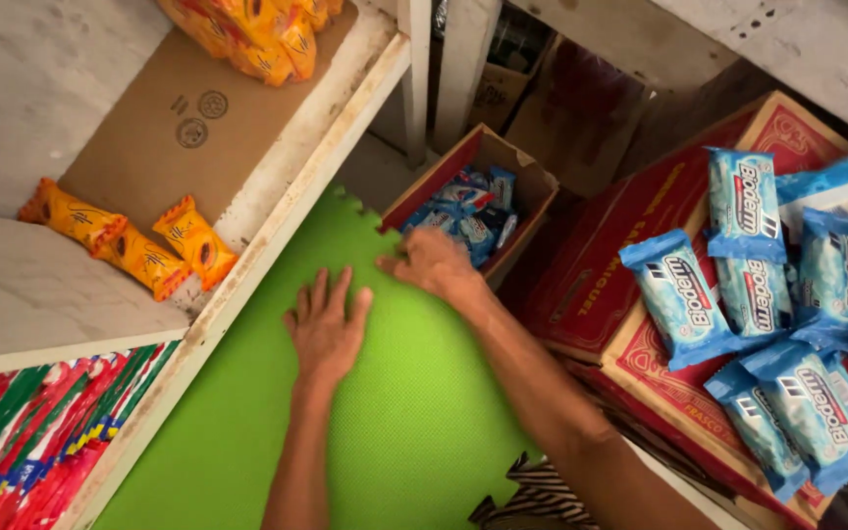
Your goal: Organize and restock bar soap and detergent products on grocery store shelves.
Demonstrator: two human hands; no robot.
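Green foam floor mat (414,422), pebbled and with a jigsaw-cut edge, fills the middle of the view. The left hand (326,329) lies flat on it, palm down, fingers spread wide and holding nothing. The right hand (434,263) rests at the mat's far edge, fingers curled downward against the near wall of a small open cardboard box (532,186); whether it grips anything cannot be told. That box has a red outer side and holds a heap of small blue and white sachets (468,216).

To the right, large red cardboard cartons (640,211) with pale printed lettering are stacked, and on top of them lie light blue pillow packs (684,294) with darker blue crimped ends, several overlapping.

To the left stands a worn white wooden shelf (277,211). A flattened brown cardboard sheet (198,137) with round stamped marks lies on it. Three orange snack packets (130,240) sit near the shelf's front edge, and more orange packets (257,34) are piled at the top. Below the shelf, red, green and white striped wrappers (41,432) are packed together.
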